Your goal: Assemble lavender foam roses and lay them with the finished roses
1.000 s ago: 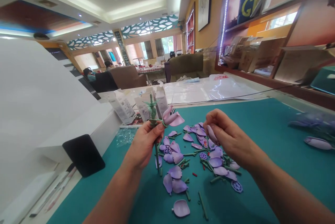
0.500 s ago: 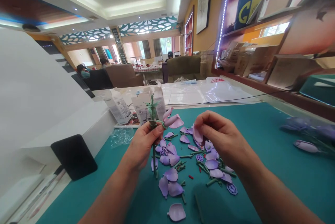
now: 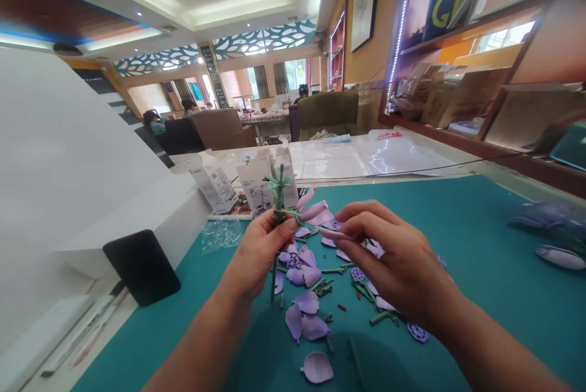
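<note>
Head view. The left hand (image 3: 256, 251), at centre frame, is clamped around a green stem (image 3: 276, 221) held upright, thumb and fingers closed on it just below the spiky green top. Purple petals (image 3: 315, 210) already on the stem jut out to the right of the grip.

The right hand (image 3: 394, 257) pinches a loose petal (image 3: 332, 234) between thumb and forefinger, the other fingers curled under. Half a second ago this hand was further right with the petal turned up on edge. Now it has come left, and the petal lies flat with its tip just beside the petals on the stem. Whether it touches them I cannot tell. The left hand has kept its grip, and the stem sits slightly higher and further right in the frame than before.

Below and between the hands, a pile (image 3: 304, 306) of purple petals and short green rods lies on the teal mat (image 3: 480, 257). One petal (image 3: 317, 367) lies alone at the bottom centre.

In the left of the frame a black block (image 3: 141, 267) stands at the mat's edge. White cartons (image 3: 215, 184) stand behind the stem. At the right edge a blurred purple bud (image 3: 561, 256) rests on the mat.
</note>
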Demonstrator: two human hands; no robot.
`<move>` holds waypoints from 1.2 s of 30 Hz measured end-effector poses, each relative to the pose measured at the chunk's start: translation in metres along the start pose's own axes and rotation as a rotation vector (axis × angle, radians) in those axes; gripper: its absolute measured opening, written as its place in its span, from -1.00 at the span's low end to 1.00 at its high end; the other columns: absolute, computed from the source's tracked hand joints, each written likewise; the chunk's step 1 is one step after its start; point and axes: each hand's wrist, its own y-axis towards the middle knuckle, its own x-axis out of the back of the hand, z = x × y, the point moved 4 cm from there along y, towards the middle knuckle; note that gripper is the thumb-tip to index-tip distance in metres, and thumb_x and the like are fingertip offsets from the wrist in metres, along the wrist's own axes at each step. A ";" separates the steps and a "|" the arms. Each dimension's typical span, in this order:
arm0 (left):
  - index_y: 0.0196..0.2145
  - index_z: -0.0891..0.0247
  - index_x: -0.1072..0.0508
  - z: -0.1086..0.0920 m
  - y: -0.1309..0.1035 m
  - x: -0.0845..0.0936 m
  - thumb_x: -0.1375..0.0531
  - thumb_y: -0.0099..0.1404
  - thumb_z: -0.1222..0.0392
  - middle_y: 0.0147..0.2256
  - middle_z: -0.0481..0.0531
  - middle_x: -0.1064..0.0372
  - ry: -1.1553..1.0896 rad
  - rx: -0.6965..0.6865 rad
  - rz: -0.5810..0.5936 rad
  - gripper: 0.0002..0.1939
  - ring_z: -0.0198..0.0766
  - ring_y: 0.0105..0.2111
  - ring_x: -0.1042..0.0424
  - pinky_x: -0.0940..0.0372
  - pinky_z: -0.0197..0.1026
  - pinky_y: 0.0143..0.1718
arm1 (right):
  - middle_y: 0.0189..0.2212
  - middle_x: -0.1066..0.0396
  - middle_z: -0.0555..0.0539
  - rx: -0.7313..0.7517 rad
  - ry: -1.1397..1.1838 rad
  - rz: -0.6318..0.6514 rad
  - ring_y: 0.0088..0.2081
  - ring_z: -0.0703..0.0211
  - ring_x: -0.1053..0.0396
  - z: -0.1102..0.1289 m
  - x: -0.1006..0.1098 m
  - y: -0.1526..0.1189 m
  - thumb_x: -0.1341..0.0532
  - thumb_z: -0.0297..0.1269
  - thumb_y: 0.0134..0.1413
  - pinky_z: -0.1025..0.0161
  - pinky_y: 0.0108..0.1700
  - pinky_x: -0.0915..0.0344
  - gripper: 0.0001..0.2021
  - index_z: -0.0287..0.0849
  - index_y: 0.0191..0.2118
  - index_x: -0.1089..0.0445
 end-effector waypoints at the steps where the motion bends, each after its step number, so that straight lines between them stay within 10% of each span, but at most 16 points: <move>1: -0.45 0.28 -0.36 0.000 0.000 0.000 -0.33 0.07 -0.04 -0.60 -0.17 -0.16 0.011 -0.011 0.004 -0.66 -0.43 -0.57 -0.06 0.02 -0.32 -0.54 | -0.28 -0.46 -0.09 0.001 -0.010 0.010 -0.27 0.23 -0.43 0.002 0.001 0.000 -0.16 -0.37 0.19 0.31 -0.31 -0.34 -0.90 -0.17 -0.37 -0.35; 36: -0.43 0.24 -0.43 -0.020 -0.018 0.001 -0.33 0.08 0.03 -0.55 -0.06 -0.26 0.197 -0.175 0.049 -0.75 -0.32 -0.56 -0.20 -0.17 -0.26 -0.52 | -0.46 -0.46 -0.09 0.305 -0.164 -0.143 -0.45 0.22 -0.37 0.041 0.014 -0.004 -0.11 -0.47 0.23 0.26 -0.40 -0.26 -0.81 -0.25 -0.33 -0.46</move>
